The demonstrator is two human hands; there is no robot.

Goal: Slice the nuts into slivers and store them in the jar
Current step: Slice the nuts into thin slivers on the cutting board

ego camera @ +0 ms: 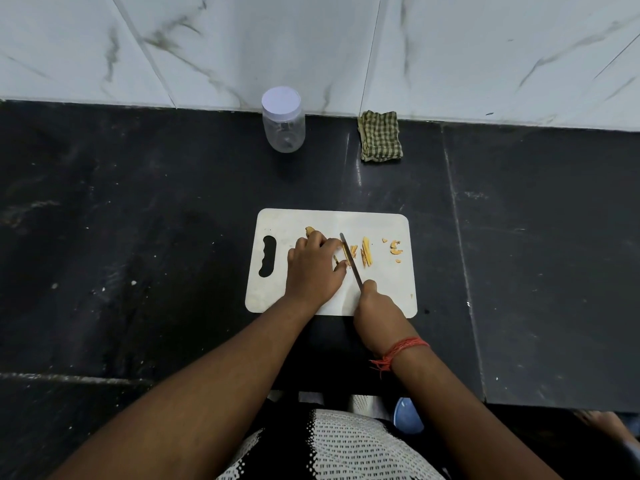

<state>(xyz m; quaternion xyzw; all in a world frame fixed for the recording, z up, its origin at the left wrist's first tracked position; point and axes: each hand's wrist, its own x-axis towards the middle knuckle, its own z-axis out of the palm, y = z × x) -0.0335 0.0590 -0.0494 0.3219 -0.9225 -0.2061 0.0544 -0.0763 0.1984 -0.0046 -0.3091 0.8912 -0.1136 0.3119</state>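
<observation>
Nearest: forearms over dark bench (138, 237). White cutting board (277, 296) central; behind it lidded jar (284, 121), checked cloth (380, 136). On board: left hand (317, 268) fingers curled, pinning nuts (341, 259); right hand (375, 313) gripping knife (350, 259); slivers (365, 251) right of blade.

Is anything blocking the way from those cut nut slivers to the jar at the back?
The counter between the slivers and jar shows nothing. But the jar's white lid is still on, closing its mouth.
</observation>
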